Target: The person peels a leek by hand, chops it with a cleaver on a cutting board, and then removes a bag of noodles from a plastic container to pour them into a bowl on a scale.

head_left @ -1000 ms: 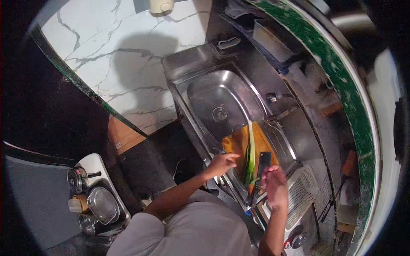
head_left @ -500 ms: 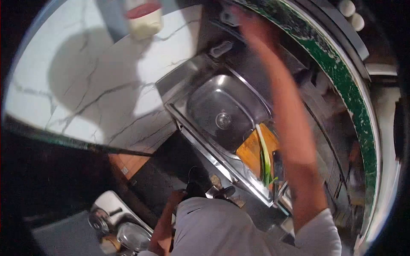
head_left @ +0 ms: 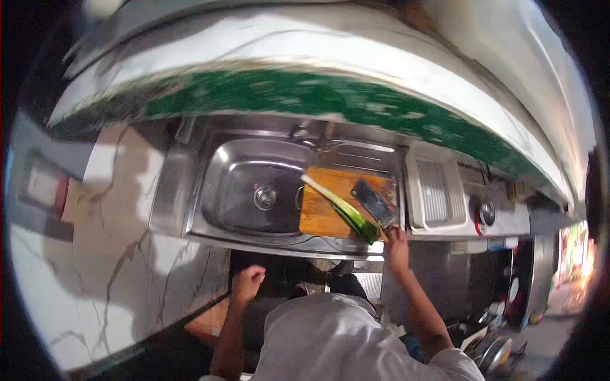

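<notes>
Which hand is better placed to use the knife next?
Probably the right hand: it is at the near end of the knife, while the left hand is away from the board.

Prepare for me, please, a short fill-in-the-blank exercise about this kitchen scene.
1. The knife and the long green vegetable lie on a wooden ____.
2. The hand farther from the knife is the person's ____ one.
3. The sink basin lies left of the vegetable; the dish rack stands to its ____.

Missing words: cutting board; left; right.
</notes>
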`<state>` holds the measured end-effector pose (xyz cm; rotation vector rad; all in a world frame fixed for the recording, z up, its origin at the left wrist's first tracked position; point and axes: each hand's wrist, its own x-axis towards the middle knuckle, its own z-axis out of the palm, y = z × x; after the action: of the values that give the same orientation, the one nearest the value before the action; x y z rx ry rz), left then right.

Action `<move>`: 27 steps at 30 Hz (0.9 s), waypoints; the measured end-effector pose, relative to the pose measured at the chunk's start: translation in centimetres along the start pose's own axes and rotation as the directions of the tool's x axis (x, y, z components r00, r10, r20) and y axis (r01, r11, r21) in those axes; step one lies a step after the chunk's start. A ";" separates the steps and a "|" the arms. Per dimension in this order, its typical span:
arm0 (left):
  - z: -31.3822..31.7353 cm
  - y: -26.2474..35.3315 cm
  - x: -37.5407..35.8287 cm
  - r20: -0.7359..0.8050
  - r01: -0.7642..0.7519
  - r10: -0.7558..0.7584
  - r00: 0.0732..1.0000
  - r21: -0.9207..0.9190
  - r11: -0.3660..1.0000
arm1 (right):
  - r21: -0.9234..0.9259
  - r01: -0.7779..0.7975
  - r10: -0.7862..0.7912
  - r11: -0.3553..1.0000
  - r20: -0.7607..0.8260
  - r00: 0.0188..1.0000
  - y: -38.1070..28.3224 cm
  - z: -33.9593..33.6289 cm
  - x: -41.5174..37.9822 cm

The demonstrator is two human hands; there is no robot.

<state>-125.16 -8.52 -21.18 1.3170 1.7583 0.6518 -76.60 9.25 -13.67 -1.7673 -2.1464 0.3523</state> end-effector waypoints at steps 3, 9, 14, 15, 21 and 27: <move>1.7 14.1 9.4 0.108 -0.182 0.177 0.978 0.041 0.982 | -0.230 0.005 -0.024 0.973 -0.078 0.997 6.1 1.0 -0.8; 14.8 19.7 24.7 0.281 -0.718 0.696 0.661 0.507 0.477 | -0.308 -0.108 0.084 0.945 -0.093 0.992 6.3 4.2 -0.8; 14.0 22.3 28.1 0.253 -0.659 0.659 0.708 0.572 0.488 | -0.207 -0.189 0.178 0.960 -0.070 0.982 8.5 2.9 -0.7; 12.3 23.3 27.6 0.091 -0.562 0.591 0.802 0.449 0.694 | -0.185 -0.194 0.179 0.963 -0.091 0.980 9.0 2.4 -0.7; 0.6 20.1 24.6 -0.353 -0.305 0.403 0.844 0.303 0.903 | -0.185 -0.188 0.146 0.964 -0.220 0.965 10.7 4.1 -0.2; -2.4 13.2 16.2 -0.455 -0.137 0.134 0.880 0.028 0.990 | 0.286 -0.186 0.233 0.940 -0.138 0.963 6.0 4.4 4.1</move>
<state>-122.16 11.12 -14.40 1.3687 2.0398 1.1203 -73.73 14.54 -19.69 -1.7980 -1.7056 0.5027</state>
